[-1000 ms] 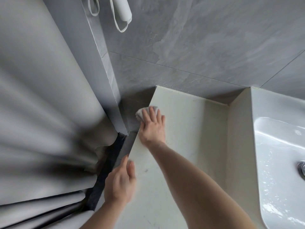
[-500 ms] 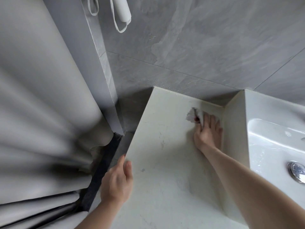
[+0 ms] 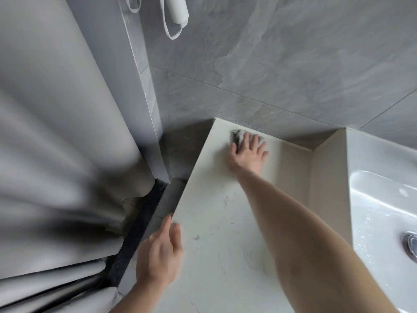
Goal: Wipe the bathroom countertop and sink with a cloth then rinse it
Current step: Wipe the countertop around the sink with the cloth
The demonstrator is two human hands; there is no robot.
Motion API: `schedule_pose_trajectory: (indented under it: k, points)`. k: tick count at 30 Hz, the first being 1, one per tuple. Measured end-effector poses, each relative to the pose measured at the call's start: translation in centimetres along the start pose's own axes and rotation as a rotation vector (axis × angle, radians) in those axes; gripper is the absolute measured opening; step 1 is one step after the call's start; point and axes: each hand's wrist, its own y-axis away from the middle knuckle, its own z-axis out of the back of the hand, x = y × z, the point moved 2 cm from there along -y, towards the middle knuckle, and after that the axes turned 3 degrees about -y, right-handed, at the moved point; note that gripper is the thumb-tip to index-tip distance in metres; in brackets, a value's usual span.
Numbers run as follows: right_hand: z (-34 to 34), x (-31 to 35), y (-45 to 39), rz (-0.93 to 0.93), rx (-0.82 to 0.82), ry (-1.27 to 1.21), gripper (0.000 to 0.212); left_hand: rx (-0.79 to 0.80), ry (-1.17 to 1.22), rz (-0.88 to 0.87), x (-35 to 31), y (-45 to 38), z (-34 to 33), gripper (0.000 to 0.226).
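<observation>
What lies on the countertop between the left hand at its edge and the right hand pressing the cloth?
In the head view, only bare countertop with faint marks lies between left hand and right hand on cloth.

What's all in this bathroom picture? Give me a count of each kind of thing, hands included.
Hands: 2, left hand resting at the countertop edge, right hand pressing the cloth
Cloths: 1, cloth near the back wall
Countertops: 1, countertop
Sinks: 1, sink
Drains: 1, drain
Curtains: 1, curtain
Total: 7
</observation>
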Motion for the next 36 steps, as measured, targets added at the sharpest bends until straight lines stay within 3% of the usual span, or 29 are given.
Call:
schedule_pose_trajectory:
  k: [5,10,14,17,23,30,36]
  points:
    - [-2.6,7.1,2.0,0.254,0.039,-0.022,0.066,0.009,0.000,0.009,-0.4,0.1,0.5,0.058]
    - [-1.6,4.6,0.4,0.395,0.020,-0.064,0.046,0.026,0.002,0.011,-0.6,0.2,0.7,0.060]
    - [0.2,-2.9,-1.9,0.170,-0.118,-0.043,0.050,0.037,-0.006,0.028,-0.7,0.2,0.7,0.049]
    - [1.4,-7.0,-2.4,-0.011,-0.160,-0.006,0.052,0.031,-0.012,0.022,-0.7,0.2,0.8,0.056]
    - [0.4,-2.4,-2.0,-0.184,-0.085,-0.076,0.063,0.052,0.005,0.056,-1.3,0.4,1.3,0.057]
    - [-2.0,8.1,0.0,0.156,0.096,-0.064,0.062,0.048,0.026,0.080,-1.4,0.4,1.4,0.055]
    - [-0.7,4.7,-0.6,0.319,0.123,0.073,0.065,0.039,0.009,0.065,-1.1,0.3,1.0,0.071]
